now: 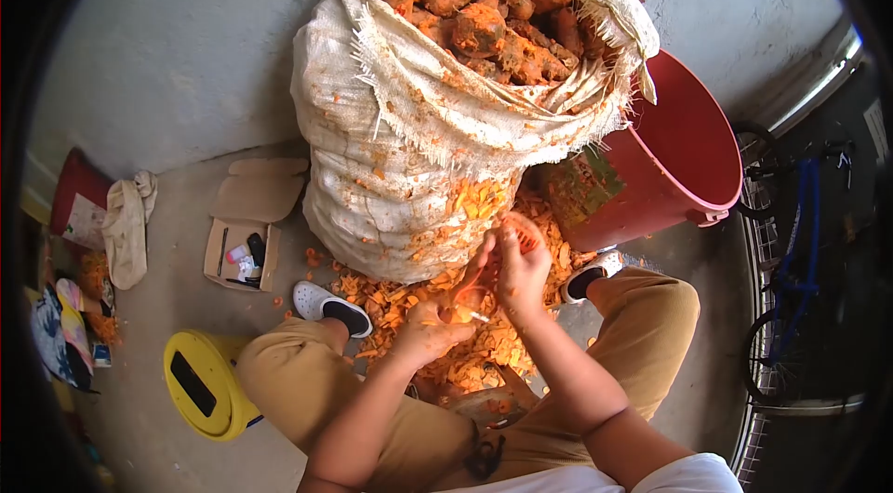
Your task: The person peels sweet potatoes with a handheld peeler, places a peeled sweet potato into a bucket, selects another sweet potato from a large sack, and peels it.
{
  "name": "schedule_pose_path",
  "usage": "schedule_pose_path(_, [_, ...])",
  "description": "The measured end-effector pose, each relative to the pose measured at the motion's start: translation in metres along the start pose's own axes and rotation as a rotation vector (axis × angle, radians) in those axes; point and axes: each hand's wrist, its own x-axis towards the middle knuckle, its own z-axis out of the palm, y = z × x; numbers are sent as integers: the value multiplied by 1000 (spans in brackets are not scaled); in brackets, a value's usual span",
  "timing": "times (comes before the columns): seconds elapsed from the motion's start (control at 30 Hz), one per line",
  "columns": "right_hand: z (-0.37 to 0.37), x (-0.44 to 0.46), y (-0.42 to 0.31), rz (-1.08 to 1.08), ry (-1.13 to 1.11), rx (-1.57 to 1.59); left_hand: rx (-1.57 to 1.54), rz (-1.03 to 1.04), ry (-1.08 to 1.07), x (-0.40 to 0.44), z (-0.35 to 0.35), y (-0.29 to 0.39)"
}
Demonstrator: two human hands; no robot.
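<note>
My left hand (430, 333) is closed round a small orange piece, perhaps of root, with a short white tip (477, 316) sticking out beside the fingers. Slightly higher and to the right, my right hand (522, 272) grips a red slotted object (524, 233) whose kind I cannot make out. An orange-brown strip or piece (473, 293) shows between the two hands. Below them spreads a heap of orange peelings (484, 353). In front stands a big white woven sack (372, 177), its mouth folded back over rough orange-brown roots (479, 30).
A red bucket (684, 135) leans beside the sack. Left of it lie an open cardboard box (244, 242) with small items and a yellow lidded container (209, 400). A cloth (128, 223) hangs by a red bin (82, 205). A blue bicycle (795, 270) stands far right.
</note>
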Motion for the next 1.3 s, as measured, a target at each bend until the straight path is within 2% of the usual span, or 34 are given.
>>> schedule_pose_path(0.03, [-17, 17, 2, -94, -40, -157, 52, 21, 10, 2, -3, -8])
schedule_pose_path(0.07, [-22, 32, -14, -51, 142, -96, 102, 43, 18, 2, -3, -12])
schedule_pose_path(0.1, [-44, 61, -13, -206, 237, -139, 130, 62, 11, -4, 0, -5])
schedule_pose_path(0.17, [-76, 93, -20, -281, 361, 37, 160, 49, 3, -12, 1, 7])
schedule_pose_path(0.2, [-64, 86, -34, -282, 267, 18, 159, 17, 3, -12, 0, 9])
schedule_pose_path(0.27, [-33, 56, -51, -126, 45, 80, 75, -163, 15, -4, -3, 3])
schedule_pose_path(0.33, [-12, 25, -39, 0, -106, 15, 31, -128, -30, -2, 2, 7])
schedule_pose_path(0.4, [13, -10, -21, -49, -151, -101, -18, -68, -121, -1, 3, 4])
schedule_pose_path(0.43, [11, -7, -15, -56, -110, -159, 133, 47, -50, -4, 5, 5])
schedule_pose_path(0.5, [-1, 18, -16, -42, 27, -206, 190, 58, -24, -6, 1, 3])
schedule_pose_path(0.53, [-12, 39, -27, 40, 125, -224, 215, 60, -15, -8, 1, 0])
schedule_pose_path(0.57, [-34, 65, -24, -119, 221, -203, 104, 16, -53, -11, 1, -1])
schedule_pose_path(0.6, [-55, 91, -21, -152, 336, 12, -5, -23, -92, -15, 1, 0])
schedule_pose_path(0.63, [-59, 97, -35, -196, 367, -31, -111, -58, -130, -16, -1, 2])
schedule_pose_path(0.67, [-58, 94, -39, -186, 318, 86, -221, -94, -164, -16, -2, 4])
schedule_pose_path(0.7, [-42, 80, -50, -151, 180, 67, -318, -145, -147, -12, -2, 3])
schedule_pose_path(0.8, [-10, 28, -44, 1, -156, -19, -591, -301, -313, -8, -1, 10])
schedule_pose_path(0.87, [8, -3, -31, -63, -237, -3, -691, -305, -406, -11, 2, 10])
schedule_pose_path(0.93, [-2, 15, -27, -44, -156, -25, -722, -340, -498, -9, 1, 1])
schedule_pose_path(1.0, [-13, 44, -33, 28, 67, -78, -685, -342, -523, -10, -1, 1])
schedule_pose_path(1.07, [-50, 92, -21, -176, 224, 38, -668, -329, -591, -12, -2, 0])
schedule_pose_path(1.13, [-42, 94, -40, -221, 172, 135, -716, -342, -576, -7, -3, 1])
schedule_pose_path(1.2, [-18, 63, -51, -78, -9, 83, -783, -366, -553, -5, -1, -4])
schedule_pose_path(1.23, [-4, 41, -58, 69, -65, 6, -791, -391, -543, -3, 0, -5])
schedule_pose_path(1.27, [4, 21, -45, -15, -163, 52, -764, -350, -550, -4, 2, -2])
schedule_pose_path(1.3, [7, 5, -39, 40, -248, -59, -734, -308, -557, -6, 4, 4])
